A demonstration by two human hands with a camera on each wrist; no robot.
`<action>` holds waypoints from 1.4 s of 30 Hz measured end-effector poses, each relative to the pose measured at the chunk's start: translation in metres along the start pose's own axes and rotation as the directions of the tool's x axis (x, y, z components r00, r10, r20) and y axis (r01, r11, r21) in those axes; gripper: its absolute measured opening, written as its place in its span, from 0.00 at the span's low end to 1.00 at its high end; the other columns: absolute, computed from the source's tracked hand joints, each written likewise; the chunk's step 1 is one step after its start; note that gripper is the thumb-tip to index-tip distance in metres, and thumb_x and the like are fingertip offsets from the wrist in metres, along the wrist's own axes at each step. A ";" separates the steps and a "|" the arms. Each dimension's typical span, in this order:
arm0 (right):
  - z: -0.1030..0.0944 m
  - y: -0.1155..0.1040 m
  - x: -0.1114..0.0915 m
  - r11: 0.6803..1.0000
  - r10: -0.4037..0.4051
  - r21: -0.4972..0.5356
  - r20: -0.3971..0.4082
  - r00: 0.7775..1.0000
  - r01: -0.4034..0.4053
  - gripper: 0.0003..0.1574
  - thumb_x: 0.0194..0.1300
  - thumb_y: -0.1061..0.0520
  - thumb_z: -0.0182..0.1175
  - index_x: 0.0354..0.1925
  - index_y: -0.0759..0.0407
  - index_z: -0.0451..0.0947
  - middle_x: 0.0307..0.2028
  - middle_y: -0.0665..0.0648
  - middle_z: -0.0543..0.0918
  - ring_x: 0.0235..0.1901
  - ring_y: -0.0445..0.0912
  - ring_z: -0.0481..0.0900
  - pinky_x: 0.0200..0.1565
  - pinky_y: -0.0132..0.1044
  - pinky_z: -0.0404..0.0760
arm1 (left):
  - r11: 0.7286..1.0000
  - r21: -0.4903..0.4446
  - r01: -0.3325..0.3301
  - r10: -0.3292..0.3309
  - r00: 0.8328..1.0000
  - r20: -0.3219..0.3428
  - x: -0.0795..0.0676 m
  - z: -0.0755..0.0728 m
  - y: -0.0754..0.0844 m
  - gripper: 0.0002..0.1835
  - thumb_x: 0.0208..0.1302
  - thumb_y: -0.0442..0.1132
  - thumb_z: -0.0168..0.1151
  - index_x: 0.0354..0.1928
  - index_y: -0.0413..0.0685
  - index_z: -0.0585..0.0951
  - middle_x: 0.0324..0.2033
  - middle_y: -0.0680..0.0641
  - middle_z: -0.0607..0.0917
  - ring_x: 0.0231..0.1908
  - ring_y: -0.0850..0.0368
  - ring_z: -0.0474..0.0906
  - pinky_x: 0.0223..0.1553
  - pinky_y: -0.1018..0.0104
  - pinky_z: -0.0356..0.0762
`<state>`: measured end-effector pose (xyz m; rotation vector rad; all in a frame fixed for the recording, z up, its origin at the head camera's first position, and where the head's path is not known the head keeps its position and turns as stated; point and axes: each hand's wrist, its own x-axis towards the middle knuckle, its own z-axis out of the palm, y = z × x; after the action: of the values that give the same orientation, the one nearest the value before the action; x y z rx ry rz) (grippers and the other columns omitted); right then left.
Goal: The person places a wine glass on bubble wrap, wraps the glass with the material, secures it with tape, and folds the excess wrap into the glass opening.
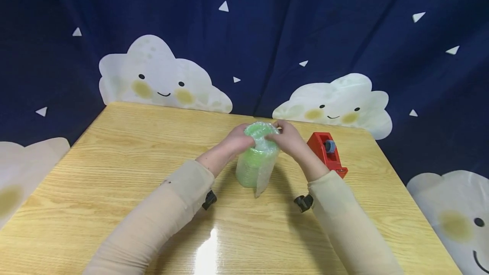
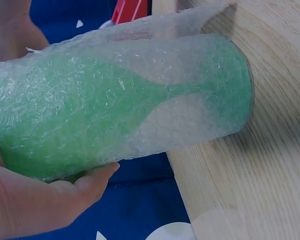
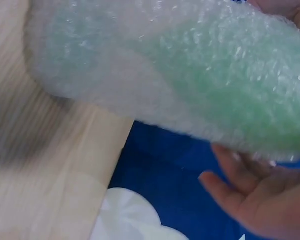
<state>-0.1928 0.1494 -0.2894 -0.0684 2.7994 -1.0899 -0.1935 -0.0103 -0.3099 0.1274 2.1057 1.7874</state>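
A green goblet [image 2: 85,105] stands upright on the table, seen through the clear bubble wrap [image 1: 249,173] rolled around it. One loose edge of the wrap sticks out near the base. At the top, my left hand [image 1: 238,139] pinches the wrap's upper edge from the left, its thumb bent over the opening. Opposite it, my right hand [image 1: 289,140] pinches the same upper edge from the right. The left wrist view shows fingers along the wrapped bowl. In the right wrist view some right fingers reach past the wrap; the thumb's contact is hidden there.
A red tape dispenser [image 1: 318,143] with a blue hub stands to the right, close to my right forearm. The wooden table [image 1: 160,139] ends at the back against a dark blue curtain [image 1: 259,33] with white clouds. Black wrist-camera mounts hang below both sleeves.
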 end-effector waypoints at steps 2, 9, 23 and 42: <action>-0.004 0.008 -0.002 0.996 -0.074 0.062 0.071 0.995 0.070 0.26 0.63 0.52 0.57 0.55 0.64 0.68 0.52 0.64 0.76 0.47 0.52 0.76 0.47 0.40 0.78 | 1.000 0.015 0.005 -0.005 1.000 -0.005 0.001 -0.001 0.000 0.33 0.47 0.19 0.48 0.61 0.38 0.68 0.55 0.40 0.75 0.53 0.48 0.71 0.60 0.58 0.70; -0.015 0.032 -0.010 0.941 -0.295 0.262 0.318 0.901 0.216 0.46 0.62 0.51 0.61 0.70 0.59 0.50 0.64 0.63 0.64 0.63 0.56 0.64 0.62 0.53 0.67 | 0.998 0.057 0.000 0.001 1.000 -0.022 0.002 -0.003 0.001 0.34 0.46 0.20 0.49 0.62 0.37 0.67 0.56 0.39 0.74 0.57 0.45 0.69 0.62 0.55 0.68; -0.011 0.031 -0.008 0.949 -0.277 0.224 0.251 0.927 0.223 0.45 0.60 0.55 0.64 0.68 0.62 0.52 0.61 0.64 0.69 0.59 0.55 0.70 0.59 0.49 0.72 | 0.927 0.235 -0.293 0.229 0.937 0.264 -0.001 -0.041 -0.016 0.43 0.55 0.44 0.68 0.67 0.44 0.53 0.66 0.42 0.61 0.68 0.47 0.55 0.68 0.50 0.57; 0.000 0.021 0.027 0.929 -0.263 0.316 0.202 0.943 0.191 0.44 0.60 0.60 0.60 0.69 0.62 0.51 0.60 0.66 0.70 0.58 0.55 0.70 0.60 0.48 0.71 | 0.866 0.370 -0.336 0.352 0.936 0.025 0.020 -0.043 -0.029 0.42 0.56 0.47 0.65 0.71 0.52 0.56 0.68 0.41 0.56 0.69 0.44 0.53 0.68 0.45 0.54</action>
<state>-0.2193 0.1625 -0.3067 -0.4743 2.4308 -1.4295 -0.2220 -0.0501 -0.3374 0.6064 2.5620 1.5517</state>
